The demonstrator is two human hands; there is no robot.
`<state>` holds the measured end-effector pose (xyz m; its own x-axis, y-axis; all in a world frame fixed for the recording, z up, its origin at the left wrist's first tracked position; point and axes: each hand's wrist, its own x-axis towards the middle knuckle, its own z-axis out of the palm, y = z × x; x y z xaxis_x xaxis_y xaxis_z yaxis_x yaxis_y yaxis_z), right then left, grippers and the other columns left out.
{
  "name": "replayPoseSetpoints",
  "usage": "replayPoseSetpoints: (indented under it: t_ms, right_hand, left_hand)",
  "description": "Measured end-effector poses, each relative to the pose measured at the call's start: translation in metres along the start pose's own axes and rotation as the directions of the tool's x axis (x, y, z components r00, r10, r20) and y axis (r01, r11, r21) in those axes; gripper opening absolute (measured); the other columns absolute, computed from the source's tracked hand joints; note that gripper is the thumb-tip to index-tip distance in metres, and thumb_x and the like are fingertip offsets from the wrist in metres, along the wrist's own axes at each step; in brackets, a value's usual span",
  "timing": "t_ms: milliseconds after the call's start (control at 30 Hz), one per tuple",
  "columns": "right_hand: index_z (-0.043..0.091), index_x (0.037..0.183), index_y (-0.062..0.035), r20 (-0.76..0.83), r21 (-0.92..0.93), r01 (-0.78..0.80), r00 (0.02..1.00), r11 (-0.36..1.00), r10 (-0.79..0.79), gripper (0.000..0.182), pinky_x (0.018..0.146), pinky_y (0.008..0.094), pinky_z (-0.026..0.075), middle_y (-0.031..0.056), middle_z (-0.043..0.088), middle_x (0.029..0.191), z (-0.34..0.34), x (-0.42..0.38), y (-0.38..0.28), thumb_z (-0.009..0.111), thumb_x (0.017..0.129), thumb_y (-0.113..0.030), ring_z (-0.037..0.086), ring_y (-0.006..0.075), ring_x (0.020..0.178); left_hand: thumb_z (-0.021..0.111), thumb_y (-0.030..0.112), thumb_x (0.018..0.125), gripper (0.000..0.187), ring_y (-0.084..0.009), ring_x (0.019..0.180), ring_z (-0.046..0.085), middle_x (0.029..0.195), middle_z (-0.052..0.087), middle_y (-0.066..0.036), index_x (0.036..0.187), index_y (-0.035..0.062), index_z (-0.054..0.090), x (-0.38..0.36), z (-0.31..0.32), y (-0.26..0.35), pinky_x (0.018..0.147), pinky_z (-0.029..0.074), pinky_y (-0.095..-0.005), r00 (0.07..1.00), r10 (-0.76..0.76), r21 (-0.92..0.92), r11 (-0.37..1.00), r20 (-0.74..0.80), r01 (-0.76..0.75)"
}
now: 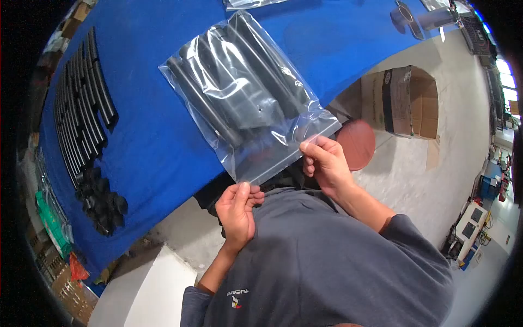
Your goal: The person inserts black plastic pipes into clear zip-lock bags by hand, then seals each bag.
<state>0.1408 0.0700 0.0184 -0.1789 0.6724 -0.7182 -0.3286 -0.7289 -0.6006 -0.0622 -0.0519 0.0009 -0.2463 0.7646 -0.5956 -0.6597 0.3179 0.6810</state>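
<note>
A clear zip-lock bag (267, 155) lies partly on the blue-covered table, its zip edge hanging toward me past the table's edge. Inside it are several black tubes (204, 103) and a flatter dark piece (253, 109) whose kind I cannot make out. My left hand (238, 212) pinches the zip edge near its left corner between thumb and fingers. At the right part of the same edge, my right hand (325, 163) grips the plastic, thumb on top. Whether the zip is fully pressed together cannot be seen.
On the table's blue cloth (147, 136) lie rows of black tubes (81, 109) and a pile of black round parts (101, 201) at left. A tape dispenser (417, 22) sits at the far right. Beyond the edge are a round reddish stool (357, 144) and a cardboard box (400, 103).
</note>
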Motion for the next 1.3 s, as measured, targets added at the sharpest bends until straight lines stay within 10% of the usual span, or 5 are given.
replayPoseSetpoints:
  t_ms: [933, 1100, 1167, 1300]
  right_hand:
    - [0.065, 0.089, -0.0074, -0.015, -0.079, 0.149, 0.989, 0.986, -0.150, 0.014, 0.049, 0.0228, 0.039, -0.0038, 0.054, 0.066, -0.037, 0.018, -0.034, 0.071, 0.096, -0.017, 0.048, 0.0067, 0.052]
    - [0.065, 0.088, -0.0072, 0.020, -0.011, 0.118, 0.993, 0.993, -0.118, 0.016, 0.050, 0.0226, 0.042, -0.0034, 0.056, 0.067, -0.030, 0.016, -0.022, 0.074, 0.095, -0.018, 0.049, 0.0062, 0.053]
    - [0.065, 0.088, -0.0070, 0.048, -0.001, 0.100, 0.994, 0.995, -0.100, 0.016, 0.049, 0.0229, 0.042, -0.0033, 0.057, 0.068, -0.032, 0.018, -0.017, 0.074, 0.096, -0.018, 0.049, 0.0060, 0.053]
    - [0.065, 0.087, -0.0080, 0.046, -0.114, 0.135, 0.990, 0.984, -0.130, 0.017, 0.048, 0.0207, 0.039, -0.0035, 0.057, 0.068, -0.033, 0.016, -0.028, 0.075, 0.095, -0.019, 0.048, 0.0047, 0.052]
  left_hand:
    - [0.057, 0.024, 0.107, 0.026, -0.0231, 0.088, 0.072, 0.103, 0.071, -0.016, 0.111, -0.0007, 0.063, 0.006, -0.013, 0.000, 0.077, 0.061, -0.0371, 0.992, -0.046, -0.027, 0.998, 0.116, 0.049]
    - [0.061, 0.034, 0.104, 0.051, -0.0254, 0.110, 0.066, 0.125, 0.066, -0.017, 0.141, -0.0006, 0.051, -0.002, 0.011, 0.004, 0.090, 0.057, -0.0412, 0.891, -0.289, 0.084, 0.957, 0.351, 0.277]
    - [0.063, 0.033, 0.103, 0.049, -0.0227, 0.109, 0.066, 0.126, 0.067, -0.014, 0.142, 0.0051, 0.052, 0.010, 0.042, -0.001, 0.089, 0.056, -0.0383, 0.800, -0.446, -0.058, 0.859, 0.402, 0.508]
    - [0.073, 0.033, 0.098, 0.031, -0.0151, 0.090, 0.064, 0.100, 0.067, -0.001, 0.119, 0.0138, 0.063, 0.027, 0.113, -0.044, 0.074, 0.051, -0.0306, 0.861, -0.393, -0.266, 0.835, 0.322, 0.481]
